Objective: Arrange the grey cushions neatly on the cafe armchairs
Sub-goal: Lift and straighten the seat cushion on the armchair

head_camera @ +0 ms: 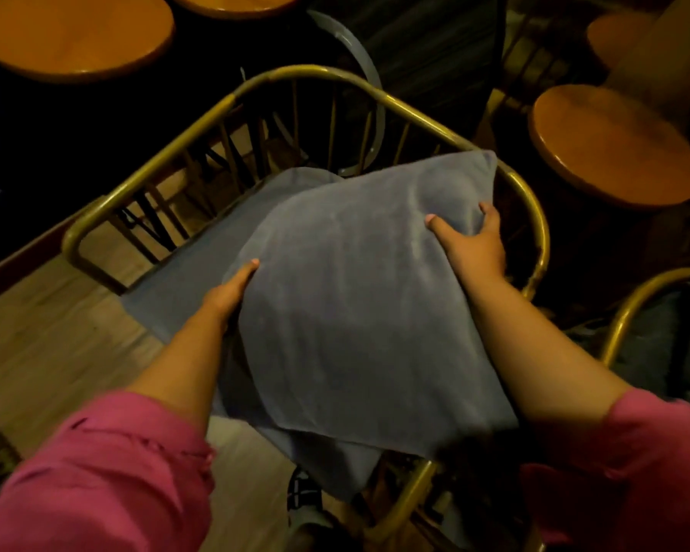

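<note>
Hands [232, 292] grip cushion [359, 296] over armchair [307, 73], tables [614, 149] near.

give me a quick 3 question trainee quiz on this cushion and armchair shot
1. True or false: both hands grip the cushion.
2. What lies on the seat under the cushion? A) a grey pad B) a tray C) a coat
3. What colour is the armchair's frame?

Key
1. True: the left hand and right hand hold opposite edges of the cushion.
2. A: a grey pad covers the seat.
3. Brass gold, seen on the armchair rail.
</note>
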